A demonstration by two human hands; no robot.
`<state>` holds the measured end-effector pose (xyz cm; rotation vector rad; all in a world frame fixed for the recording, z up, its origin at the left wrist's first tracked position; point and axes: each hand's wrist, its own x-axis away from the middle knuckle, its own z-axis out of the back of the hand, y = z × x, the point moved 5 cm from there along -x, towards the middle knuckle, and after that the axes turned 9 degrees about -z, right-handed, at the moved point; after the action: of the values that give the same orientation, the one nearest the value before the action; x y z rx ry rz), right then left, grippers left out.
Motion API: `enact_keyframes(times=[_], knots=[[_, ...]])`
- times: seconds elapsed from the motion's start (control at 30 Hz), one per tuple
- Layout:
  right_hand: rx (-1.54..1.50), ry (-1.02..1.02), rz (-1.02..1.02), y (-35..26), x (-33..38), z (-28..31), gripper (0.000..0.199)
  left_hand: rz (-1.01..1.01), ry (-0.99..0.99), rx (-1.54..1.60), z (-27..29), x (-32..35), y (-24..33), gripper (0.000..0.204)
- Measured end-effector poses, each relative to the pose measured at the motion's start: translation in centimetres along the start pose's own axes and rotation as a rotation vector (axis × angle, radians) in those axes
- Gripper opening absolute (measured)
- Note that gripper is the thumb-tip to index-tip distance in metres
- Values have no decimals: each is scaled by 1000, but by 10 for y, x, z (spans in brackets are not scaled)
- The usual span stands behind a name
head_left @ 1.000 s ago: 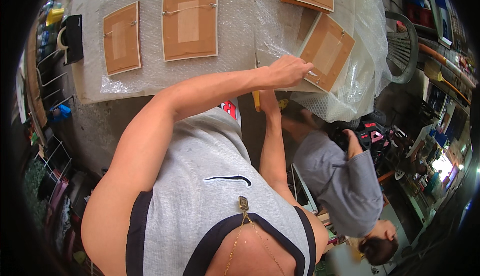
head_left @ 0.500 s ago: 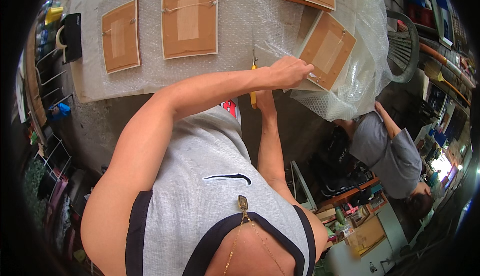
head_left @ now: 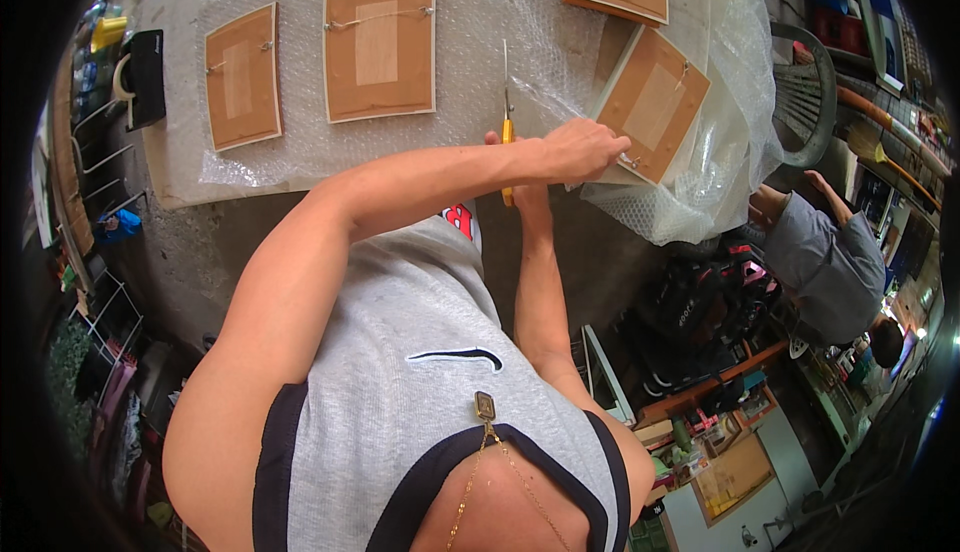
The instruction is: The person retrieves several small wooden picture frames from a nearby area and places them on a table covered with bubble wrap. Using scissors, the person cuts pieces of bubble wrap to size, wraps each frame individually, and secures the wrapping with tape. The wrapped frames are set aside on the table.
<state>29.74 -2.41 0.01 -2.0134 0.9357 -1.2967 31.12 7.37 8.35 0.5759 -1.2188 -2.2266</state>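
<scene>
At one o'clock, the left hand's fingers pinch what looks like wrap, seemingly to tension it; just beneath, the right hand's curl round scissors, tip toward twelve; frames lie backs-up from ten to two, perhaps sparing their fronts, on the bench.

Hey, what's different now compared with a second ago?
The right hand pushed the yellow-handled cutting tool forward, farther over the table. The person in grey moved away to the right. Nothing was visibly taken up or let go. The left hand stayed by the slanted frame, and all four frames kept their places.
</scene>
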Motion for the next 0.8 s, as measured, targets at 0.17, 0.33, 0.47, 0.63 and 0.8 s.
enact_keyframes(times=[0.17,0.33,0.47,0.63,0.8], knots=[[77,129,-49,6,-19,-1,29,-44,134,34,6,-1,4,10],[736,435,-37,-26,-19,-9,47,-56,122,37,6,-2,6,11],[510,341,-269,-30,-28,-13,59,-68,123,37,7,-2,7,14],[776,401,-265,-27,-42,-3,71,-66,103,48,7,-3,10,14],[663,368,-407,-19,-59,4,73,-83,88,28,10,-4,15,13]])
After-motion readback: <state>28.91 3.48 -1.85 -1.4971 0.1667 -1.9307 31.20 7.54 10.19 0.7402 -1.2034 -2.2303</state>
